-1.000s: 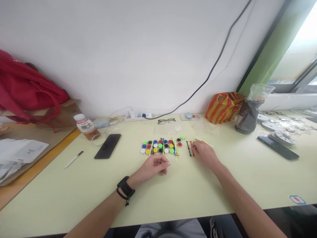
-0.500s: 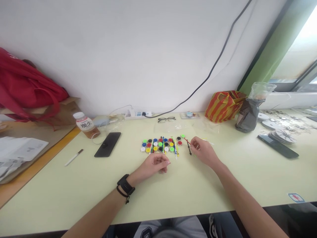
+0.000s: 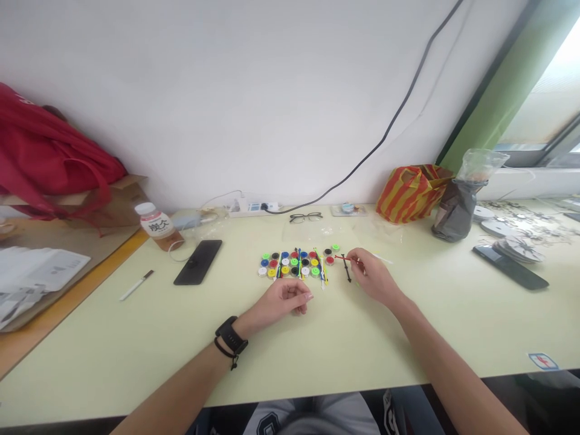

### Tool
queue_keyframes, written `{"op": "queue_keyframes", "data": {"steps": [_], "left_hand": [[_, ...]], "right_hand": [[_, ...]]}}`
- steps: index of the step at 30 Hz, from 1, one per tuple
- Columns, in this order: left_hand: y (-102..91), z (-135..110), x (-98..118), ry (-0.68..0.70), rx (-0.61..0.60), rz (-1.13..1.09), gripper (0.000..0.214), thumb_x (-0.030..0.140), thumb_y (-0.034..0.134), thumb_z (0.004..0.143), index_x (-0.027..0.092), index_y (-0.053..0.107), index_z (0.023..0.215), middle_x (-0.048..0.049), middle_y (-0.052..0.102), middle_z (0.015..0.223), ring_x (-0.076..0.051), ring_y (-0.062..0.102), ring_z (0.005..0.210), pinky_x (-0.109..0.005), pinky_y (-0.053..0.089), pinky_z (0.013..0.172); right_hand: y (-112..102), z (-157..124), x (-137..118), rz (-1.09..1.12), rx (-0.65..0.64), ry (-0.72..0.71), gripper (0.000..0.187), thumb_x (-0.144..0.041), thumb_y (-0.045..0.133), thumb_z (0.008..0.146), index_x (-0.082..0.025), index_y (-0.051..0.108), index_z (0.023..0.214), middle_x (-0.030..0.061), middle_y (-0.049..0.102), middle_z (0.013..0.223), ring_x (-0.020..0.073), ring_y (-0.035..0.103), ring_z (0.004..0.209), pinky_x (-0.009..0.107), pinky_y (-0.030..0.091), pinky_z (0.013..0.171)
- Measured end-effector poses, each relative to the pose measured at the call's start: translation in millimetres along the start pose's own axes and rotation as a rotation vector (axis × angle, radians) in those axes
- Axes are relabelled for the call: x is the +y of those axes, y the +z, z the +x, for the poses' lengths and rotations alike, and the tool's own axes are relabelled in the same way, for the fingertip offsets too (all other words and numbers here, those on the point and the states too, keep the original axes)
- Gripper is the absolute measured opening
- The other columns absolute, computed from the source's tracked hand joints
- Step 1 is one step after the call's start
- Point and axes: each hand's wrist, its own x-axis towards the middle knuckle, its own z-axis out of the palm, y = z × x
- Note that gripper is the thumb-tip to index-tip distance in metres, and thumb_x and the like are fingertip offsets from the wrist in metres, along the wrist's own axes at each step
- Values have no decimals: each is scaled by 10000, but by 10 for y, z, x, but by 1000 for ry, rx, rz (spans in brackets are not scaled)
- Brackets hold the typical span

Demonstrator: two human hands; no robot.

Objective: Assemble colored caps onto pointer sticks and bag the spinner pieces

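Note:
Between the thumb and fingers of my right hand (image 3: 374,275) is a thin red plastic arrow (image 3: 343,258), its free end pointing left. A black arrow (image 3: 346,269) lies on the table just beside those fingertips. My left hand (image 3: 283,302) rests on the table with fingers loosely curled, and nothing shows in it. Beyond it sit rows of small round discs in several colours, among them a green disc (image 3: 316,272) and a white disc (image 3: 262,272). More coloured arrows, including a yellow arrow (image 3: 325,275), lie across the rows. A red disc (image 3: 330,260) stands right of them.
A black phone (image 3: 198,262), a marker (image 3: 136,286) and a bottle (image 3: 158,226) are on the left. Glasses (image 3: 306,218) and a power strip (image 3: 254,208) lie by the wall. Rightward are a striped bag (image 3: 408,193), a grey bag (image 3: 454,214) and another phone (image 3: 510,267).
The red arrow in my right hand has swung from a slant to nearly level. My right hand has barely shifted, and my left hand stays in place.

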Motion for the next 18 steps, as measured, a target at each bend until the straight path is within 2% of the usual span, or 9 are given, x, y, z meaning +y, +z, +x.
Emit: {"op": "queue_keyframes", "data": {"steps": [10,18], "left_hand": [[-7,-1,-19,5,-7,-1,355,489,772,896,145,685,905,-47,698,758,-150,658,709,-262,530,690],[-3,1,-12,8,-6,15,358,488,772,895,141,683,902,-54,701,752,-150,653,699,-261,523,674]], "right_hand": [[32,11,72,5,16,-26,152,-189,485,920,-250,593,1007,47,686,1003,182,574,697,326,464,672],[67,3,74,26,2,-45,149,-195,474,946,-245,600,1008,51,676,994,187,571,723,331,469,682]]}}
